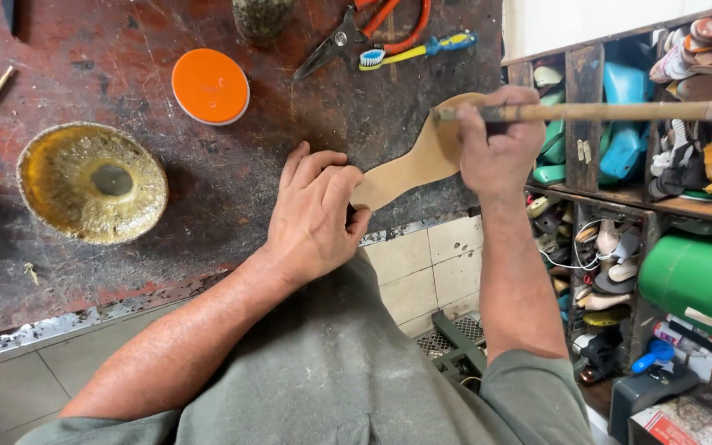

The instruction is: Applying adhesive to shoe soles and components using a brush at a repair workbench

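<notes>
- Left hand [316, 216] fingers curled down, pinning the narrow heel end of a tan sole-shaped insole piece [409, 169] against the worktable [232, 181] edge
- Right hand [498, 140] fingers wrapped closed around a long wooden stick [611, 111]; the stick runs out toward 3 o'clock, its near end over the wide end of the insole piece
- Insole piece sits just right of frame centre, angled from 7 o'clock (heel, under the left hand) up to 1 o'clock (wide end, under the right hand); wide end partly hidden by the right hand, heel end hanging at the table edge
- Cannot tell whether the stick tip touches the insole surface
- Yellow glue-crusted bowl [92, 183] at 9 o'clock from the left hand, well apart
- Orange round lid [210, 86] at 11 o'clock from the left hand, flat on the table
- Orange-handled pliers [372, 29] and a toothbrush with yellow and blue handle [418, 49] at 12 o'clock, lying beside each other near the table's far edge
- Shelf rack [584, 124] at 3 o'clock, packed with shoe lasts, soles and sandals; green drum [690, 276] below it at 4 o'clock
- Pale tiled wall face [430, 264] under the table edge, at 6 o'clock from the insole
</notes>
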